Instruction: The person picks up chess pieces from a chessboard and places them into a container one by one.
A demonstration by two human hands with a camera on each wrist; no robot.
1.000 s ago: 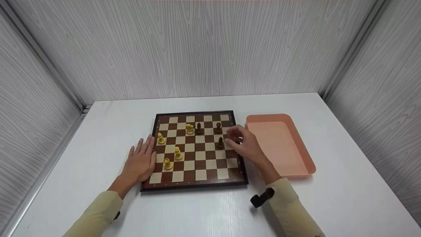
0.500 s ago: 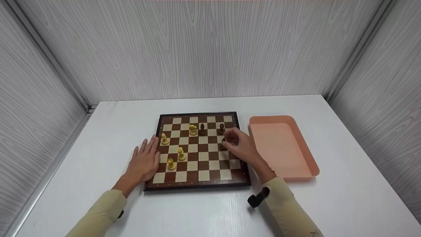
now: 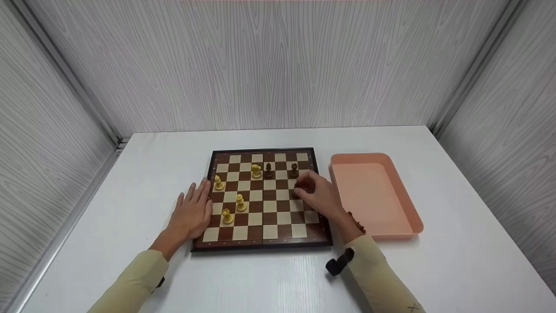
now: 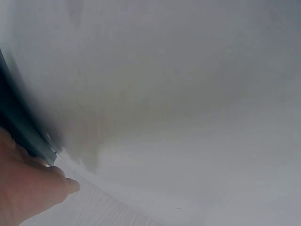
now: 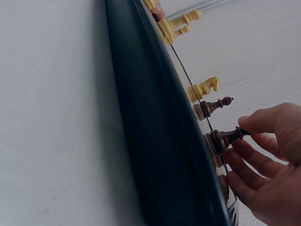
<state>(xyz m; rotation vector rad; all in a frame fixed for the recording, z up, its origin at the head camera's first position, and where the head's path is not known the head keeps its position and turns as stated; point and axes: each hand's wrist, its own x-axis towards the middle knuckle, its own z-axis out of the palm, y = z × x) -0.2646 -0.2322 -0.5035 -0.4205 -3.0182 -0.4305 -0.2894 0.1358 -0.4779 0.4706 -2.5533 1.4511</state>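
Observation:
A chessboard (image 3: 276, 219) carries several light and dark pieces, all upright. My right hand (image 3: 321, 195) pinches the top of a dark chess piece (image 5: 225, 140) near the board's right side; in the head view the fingers mostly cover it. Behind that hand stands another dark piece (image 3: 294, 170). Further left are a dark bishop (image 3: 269, 171) and a light knight (image 3: 256, 171), side by side. Resting flat along the board's left edge is my left hand (image 3: 189, 215), fingers straight. Close to its fingertips stands a light bishop (image 3: 219, 183). Two more light pieces (image 3: 241, 203) are nearer the front.
To the right of the board lies a shallow pink tray (image 3: 410, 211), under the right wrist's side. The white table (image 3: 243, 282) is bordered by grey wood-grain panels (image 3: 278, 65) at the back and both sides.
The right hand has moved slightly left and its thumb and fingers have closed on the dark piece. The left hand stays at the board's edge. The whole view has shifted a little.

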